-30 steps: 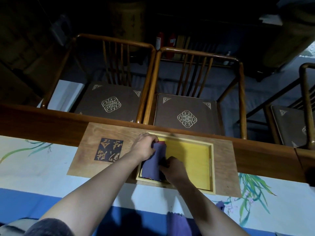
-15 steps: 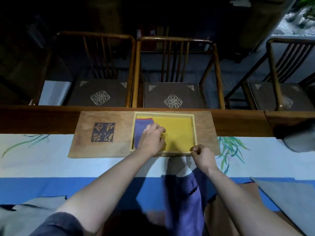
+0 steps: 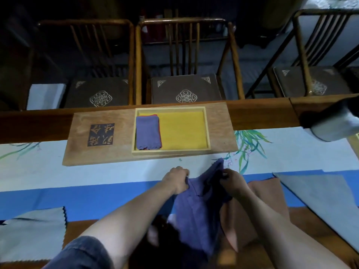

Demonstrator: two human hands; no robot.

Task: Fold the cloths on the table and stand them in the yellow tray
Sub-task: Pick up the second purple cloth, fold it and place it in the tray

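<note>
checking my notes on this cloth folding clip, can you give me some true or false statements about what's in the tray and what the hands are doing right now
1. A folded purple cloth sits at the left end of the yellow tray. True.
2. The right half of the tray is full of cloths. False: only its bare yellow floor shows there.
3. Both the left hand and the right hand grip the loose purple cloth. True.
4. The hands are inside the tray. False: they are on the near side of the wooden board, over the table runner.
5. A grey cloth lies near the left edge of the view. True.
</note>
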